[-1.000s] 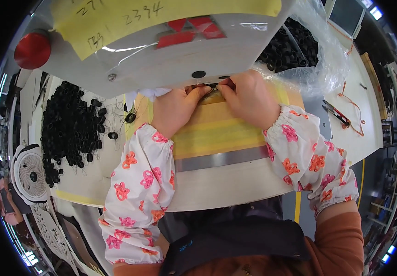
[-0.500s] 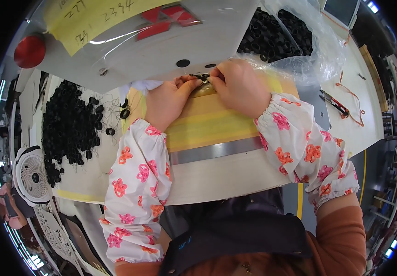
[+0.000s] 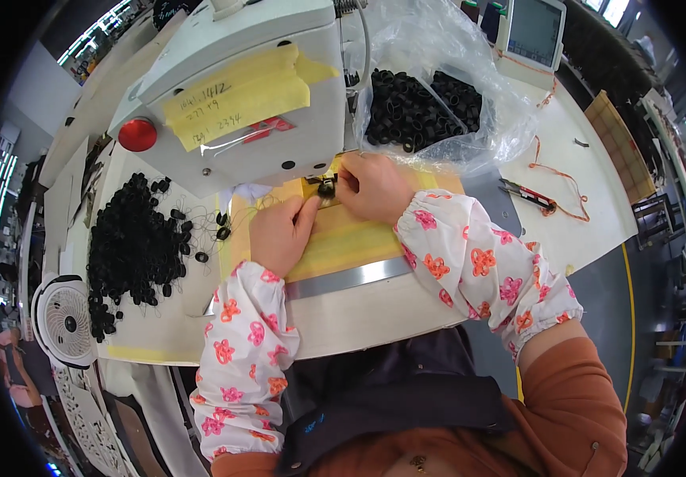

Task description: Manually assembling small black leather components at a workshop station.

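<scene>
Because the small black loop (image 3: 327, 189) lies just below the sewing machine's head (image 3: 311, 131), between the curled left hand (image 3: 279, 230) and right hand (image 3: 375, 188), whose pinch I cannot confirm, uneven pressure from either could skew it.

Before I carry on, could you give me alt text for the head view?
The person's left hand and right hand are at a small dark piece beside a white machine with a red button. On the tabletop, a heap of black rings lies left; a clear bag of similar ones sits beyond the right hand.
</scene>
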A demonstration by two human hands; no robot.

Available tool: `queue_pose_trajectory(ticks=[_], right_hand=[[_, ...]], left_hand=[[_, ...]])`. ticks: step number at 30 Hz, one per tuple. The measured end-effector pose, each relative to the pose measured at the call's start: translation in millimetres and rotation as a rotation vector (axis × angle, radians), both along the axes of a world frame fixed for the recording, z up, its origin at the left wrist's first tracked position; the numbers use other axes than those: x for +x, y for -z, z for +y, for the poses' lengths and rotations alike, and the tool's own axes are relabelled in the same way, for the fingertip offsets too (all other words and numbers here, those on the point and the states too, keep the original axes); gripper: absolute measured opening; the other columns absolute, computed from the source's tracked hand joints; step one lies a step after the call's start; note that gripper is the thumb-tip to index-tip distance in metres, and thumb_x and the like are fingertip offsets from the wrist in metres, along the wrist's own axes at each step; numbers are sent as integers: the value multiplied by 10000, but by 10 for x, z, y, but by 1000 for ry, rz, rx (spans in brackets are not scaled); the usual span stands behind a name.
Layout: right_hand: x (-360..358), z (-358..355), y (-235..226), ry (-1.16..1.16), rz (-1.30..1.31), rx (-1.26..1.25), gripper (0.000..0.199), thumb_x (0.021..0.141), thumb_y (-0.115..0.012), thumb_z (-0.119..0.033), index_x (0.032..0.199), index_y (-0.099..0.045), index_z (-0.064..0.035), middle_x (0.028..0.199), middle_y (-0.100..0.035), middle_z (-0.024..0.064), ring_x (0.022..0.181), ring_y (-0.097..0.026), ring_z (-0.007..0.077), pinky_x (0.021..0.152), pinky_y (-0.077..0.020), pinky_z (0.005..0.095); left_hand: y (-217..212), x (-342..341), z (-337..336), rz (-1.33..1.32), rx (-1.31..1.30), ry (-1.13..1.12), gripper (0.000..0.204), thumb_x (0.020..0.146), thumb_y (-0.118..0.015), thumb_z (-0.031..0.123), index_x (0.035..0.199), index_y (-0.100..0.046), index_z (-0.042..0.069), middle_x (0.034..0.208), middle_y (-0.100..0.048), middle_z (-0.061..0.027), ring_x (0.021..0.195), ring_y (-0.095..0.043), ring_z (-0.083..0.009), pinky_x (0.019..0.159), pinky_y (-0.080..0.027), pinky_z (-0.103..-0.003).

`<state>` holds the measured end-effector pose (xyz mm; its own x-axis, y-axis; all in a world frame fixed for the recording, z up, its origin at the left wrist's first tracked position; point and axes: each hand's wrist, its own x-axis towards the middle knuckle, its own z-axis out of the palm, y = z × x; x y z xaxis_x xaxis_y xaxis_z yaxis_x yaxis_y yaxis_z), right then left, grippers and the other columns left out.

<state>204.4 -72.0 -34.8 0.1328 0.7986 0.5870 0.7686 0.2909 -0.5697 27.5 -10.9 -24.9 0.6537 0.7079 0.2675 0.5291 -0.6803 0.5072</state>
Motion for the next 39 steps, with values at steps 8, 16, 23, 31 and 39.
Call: queue_pose_trajectory(ticks=[8, 16, 23, 31, 39], right_hand=[[242, 95, -137, 209, -143, 215, 76, 658, -584, -48, 703, -523, -47, 684, -566, 76, 593, -556, 252, 507, -430, 340], [539, 121, 15, 277, -348, 23, 97, 686, -582, -75, 781, -570, -67, 792, -567, 46, 773, -547, 237, 656, -393, 357], [464, 60, -47, 269, -268, 51, 136, 674, -545, -19, 805, -560, -54, 797, -570, 66, 715, -541, 262, 642, -396, 363], [124, -160, -156, 5, 144, 2, 154, 657, -550, 61, 804, -568, 16, 771, -561, 86, 639, -558, 171, 546, -439, 252], [-36, -165, -99, -67, 191, -146, 257, 669, -613, 4, 918, -546, -8, 737, -558, 102, 634, -571, 215, 546, -463, 288]], left_hand=[[-58, -763, 353, -51, 217, -371, 312, 791, -569, 248, 611, -537, -6, 470, -463, -145, 392, -463, -285, 399, -350, -346], [-113, -28, -64, 43, 514, 82, 225, 731, -582, 143, 925, -582, 31, 892, -583, -116, 822, -494, -336, 749, -385, -396], [44, 136, -45, -48, 165, 43, 251, 755, -574, 180, 941, -521, 19, 843, -574, -151, 817, -533, -337, 722, -418, -401], [-85, 184, 65, -10, 13, 13, 260, 772, -593, 257, 864, -558, 15, 788, -610, -129, 731, -581, -303, 636, -446, -363], [33, 104, 97, -265, -346, 27, 174, 805, -579, 160, 865, -584, -3, 676, -596, -47, 615, -553, -104, 563, -426, -243]])
